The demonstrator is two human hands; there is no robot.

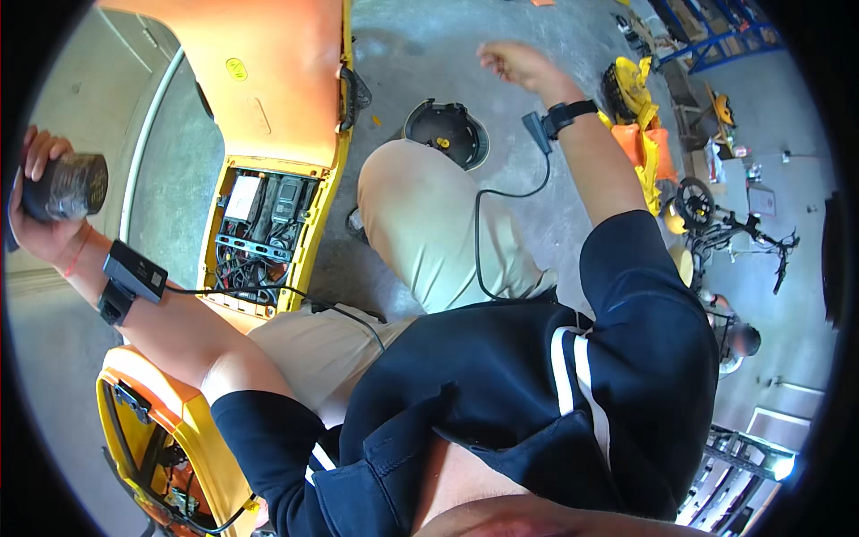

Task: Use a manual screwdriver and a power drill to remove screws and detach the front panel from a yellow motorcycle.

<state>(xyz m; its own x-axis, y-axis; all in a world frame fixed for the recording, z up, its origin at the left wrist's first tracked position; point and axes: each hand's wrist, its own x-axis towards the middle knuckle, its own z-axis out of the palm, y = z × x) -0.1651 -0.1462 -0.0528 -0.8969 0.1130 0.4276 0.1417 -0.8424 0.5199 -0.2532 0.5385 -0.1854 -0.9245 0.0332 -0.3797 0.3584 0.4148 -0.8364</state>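
Observation:
Out at the far left, my left hand (45, 179) is closed around a dark cylindrical roll (79, 186) with a shiny, film-like side. It is held up beside an orange and yellow scooter body (277, 89). My right hand (519, 64) is raised over the floor at the upper middle, its fingers curled in; whatever they may hold is hidden. Between my arms, the scooter's open compartment (259, 237) shows wiring, a metal bracket and dark modules. A round, dark, hollow helmet-like shell (452, 125) lies on the floor beyond my knee, below my right hand.
Dark boxes with cables are strapped to both forearms. Another yellow and orange vehicle part (165, 421) stands at lower left. Along the right are yellow and orange body panels (640, 134), a wheel (693, 204), blue shelving (725, 45) and another person (738, 340).

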